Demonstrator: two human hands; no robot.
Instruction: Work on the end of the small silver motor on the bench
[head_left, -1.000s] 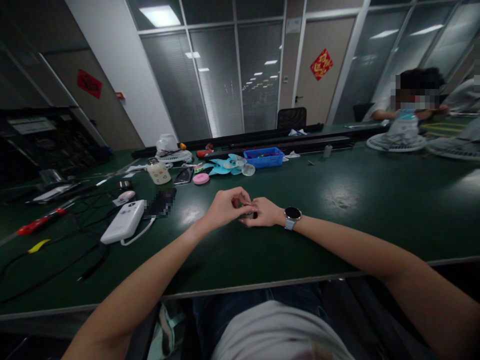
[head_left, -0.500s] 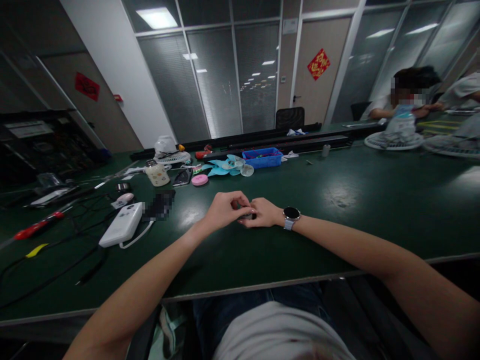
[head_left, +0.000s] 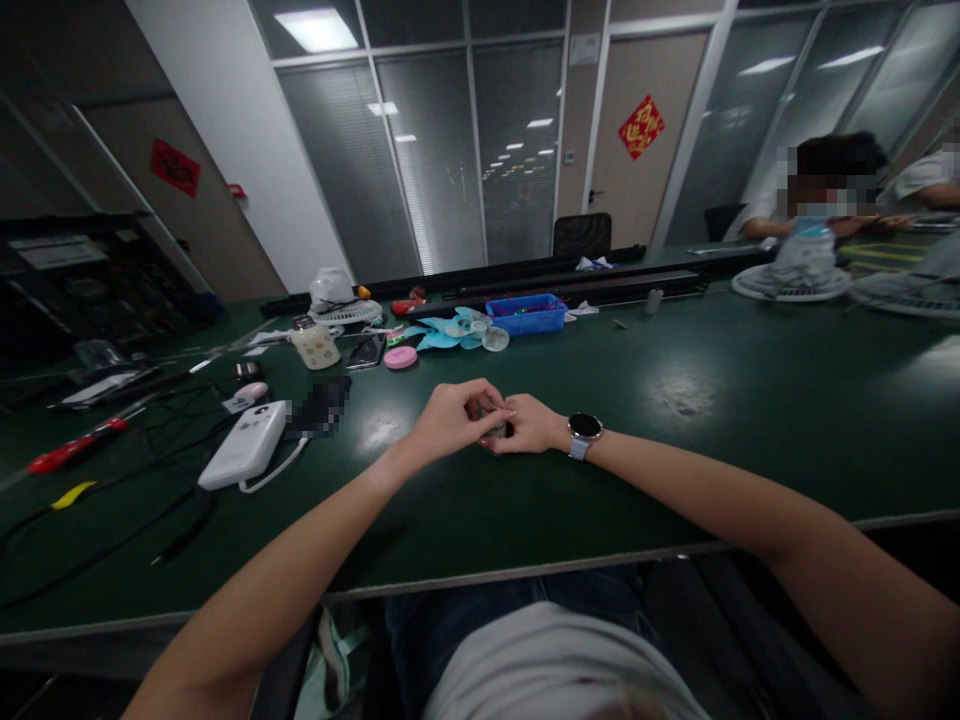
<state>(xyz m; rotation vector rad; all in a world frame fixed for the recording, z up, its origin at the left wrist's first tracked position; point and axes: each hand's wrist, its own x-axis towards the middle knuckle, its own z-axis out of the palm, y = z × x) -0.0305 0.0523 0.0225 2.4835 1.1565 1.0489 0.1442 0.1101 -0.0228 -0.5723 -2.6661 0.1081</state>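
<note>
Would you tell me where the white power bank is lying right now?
In the head view, the white power bank lies on the green table, off to the left of the left hand, beside black cables.

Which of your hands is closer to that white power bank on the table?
Left. The left hand is at mid-table, to the right of the power bank, touching the right hand, which lies farther right and wears a watch.

Dark green table (head_left: 750, 420), blue tray (head_left: 526, 316), white power bank (head_left: 244, 444).
</note>
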